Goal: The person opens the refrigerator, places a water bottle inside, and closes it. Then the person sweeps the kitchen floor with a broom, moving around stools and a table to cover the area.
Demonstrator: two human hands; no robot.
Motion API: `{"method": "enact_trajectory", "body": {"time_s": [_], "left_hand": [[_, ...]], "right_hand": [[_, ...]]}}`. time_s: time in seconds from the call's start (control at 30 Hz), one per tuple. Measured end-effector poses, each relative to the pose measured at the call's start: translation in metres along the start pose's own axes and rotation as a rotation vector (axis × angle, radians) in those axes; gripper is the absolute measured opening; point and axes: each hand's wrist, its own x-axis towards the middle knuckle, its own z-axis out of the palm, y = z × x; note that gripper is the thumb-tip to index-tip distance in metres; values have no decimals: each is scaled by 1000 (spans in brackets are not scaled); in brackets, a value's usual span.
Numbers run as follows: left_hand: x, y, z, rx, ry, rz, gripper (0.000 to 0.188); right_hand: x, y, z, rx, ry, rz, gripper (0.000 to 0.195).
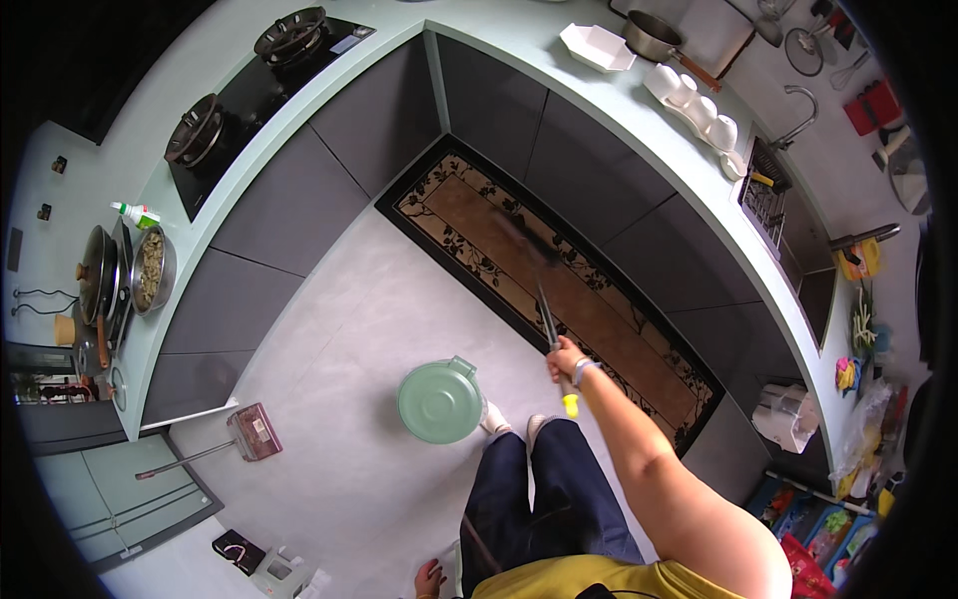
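Observation:
My right hand (565, 359) grips the handle of a broom (548, 307), below its middle, with the yellow handle end showing under my fist. The broom's dark head is blurred and lies over the patterned floor mat (479, 224). At the lower edge, my left hand (429, 579) hangs beside my leg, fingers loosely bent, with nothing seen in it. A green lidded bin (440, 400) stands on the floor just in front of my feet.
A long-handled dustpan (256, 432) rests on the floor at the left, near the cabinet end. Grey cabinets (262, 292) run along two sides under a pale counter with a gas stove (247, 112), white dishes (596, 48) and a sink. Crates (816, 517) of packets stand at the lower right.

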Motion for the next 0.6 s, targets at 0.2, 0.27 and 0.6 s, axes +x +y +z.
{"method": "enact_trajectory", "body": {"time_s": [0.2, 0.27, 0.6], "left_hand": [[3, 15, -4, -337, 59, -15, 37], [5, 13, -4, -298, 56, -66, 39], [46, 19, 52, -283, 87, 23, 37]], "right_hand": [[-30, -29, -27, -243, 84, -67, 72], [-6, -42, -33, -459, 236, -65, 73], [-30, -13, 39, -103, -279, 275, 74]]}}
